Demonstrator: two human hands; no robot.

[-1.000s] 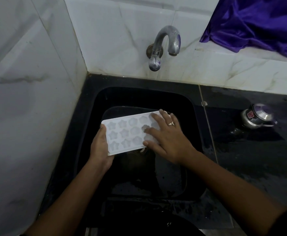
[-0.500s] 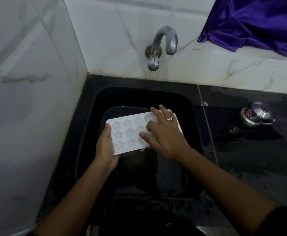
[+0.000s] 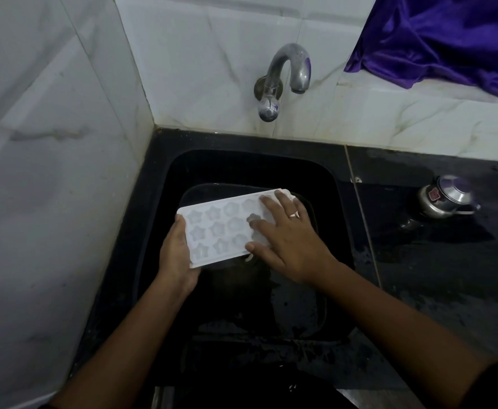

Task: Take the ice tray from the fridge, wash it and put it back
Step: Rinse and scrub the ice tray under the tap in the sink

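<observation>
A white ice tray (image 3: 218,228) with star-shaped cells is held over the black sink (image 3: 165,202), cells facing up. My left hand (image 3: 176,255) grips its left short end from below and the side. My right hand (image 3: 289,243), with a ring on one finger, lies flat on the tray's right part, fingers spread over the cells and thumb at the near edge. The tray's right end is mostly hidden under that hand. No water runs from the metal tap (image 3: 283,81) above.
A dark rectangular basin (image 3: 309,305) sits inside the sink under the tray. A small steel pot with lid (image 3: 445,199) stands on the wet black counter at right. Purple cloth (image 3: 448,39) lies on the ledge at top right. White marble walls close the left and back.
My right hand has slid slightly back to the right across the tray, fingers spreading over the cells. The tray and left hand shifted a little between frames.
</observation>
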